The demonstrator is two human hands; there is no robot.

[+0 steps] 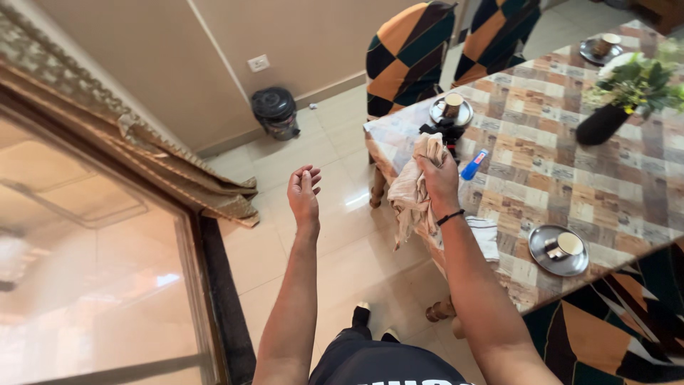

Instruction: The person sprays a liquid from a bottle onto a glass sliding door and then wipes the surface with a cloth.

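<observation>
Right hand (439,178) closed around crumpled beige cloth (413,192), hanging over near corner of patterned desk (570,178), beside blue tube (474,165). Left hand (303,191) empty, fingers loosely open, raised above tiled floor (335,242), well apart from cloth.

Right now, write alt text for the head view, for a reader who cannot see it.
A person's right hand grips a beige cloth at the edge of a patterned table, while the left hand hangs open and empty over the tiled floor. The table holds cups on metal saucers and a dark vase of greenery.
</observation>
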